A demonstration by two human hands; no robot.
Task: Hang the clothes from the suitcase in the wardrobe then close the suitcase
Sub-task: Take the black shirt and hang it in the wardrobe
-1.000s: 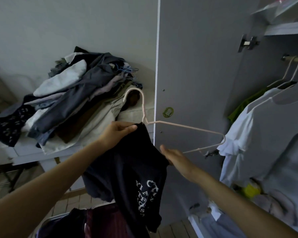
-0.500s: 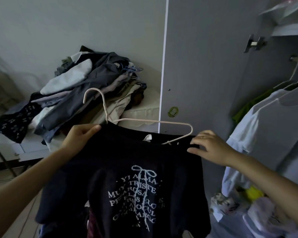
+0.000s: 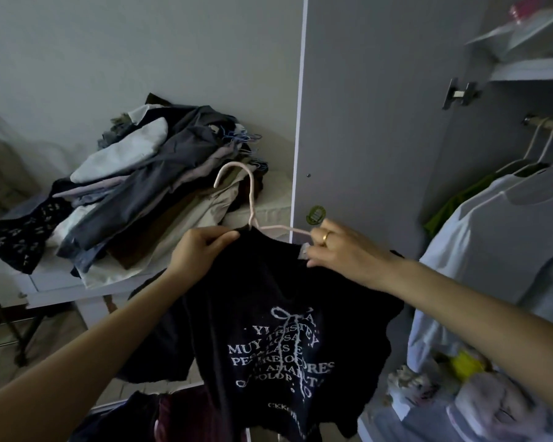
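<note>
Black T-shirt (image 3: pixel 278 314): held up in front of the person at chest height, just left of the open wardrobe, its printed front facing the camera.
Print on shirt: white serif letters under a drawn ribbon bow; "MUY" reads clearly, and parts such as "TRISTE" and "PESARE" are creased and only partly legible. A smaller line near the hem is too blurred to read.
Hanger (image 3: pixel 253 202): pale pink, hook pointing up and curling left, its shoulders tucked inside the shirt's neck.
Left hand (image 3: pixel 201 253): fingers curled, pinching the shirt's left shoulder and collar beside the hanger's neck.
Right hand (image 3: pixel 342 250): wears a gold ring; thumb and fingers pinch the collar at the white neck label, against the hanger's right arm.
Wardrobe door (image 3: pixel 380 122): grey, standing open, with a small round green sticker (image 3: pixel 315 214) whose writing is too small to read.
Wardrobe rail (image 3: pixel 546 122): at right, carrying pale hangers with light T-shirts (image 3: pixel 508 237) and a green garment behind them.
Clothes pile (image 3: pixel 147 199): heaped on a white surface at left, against the wall.
</note>
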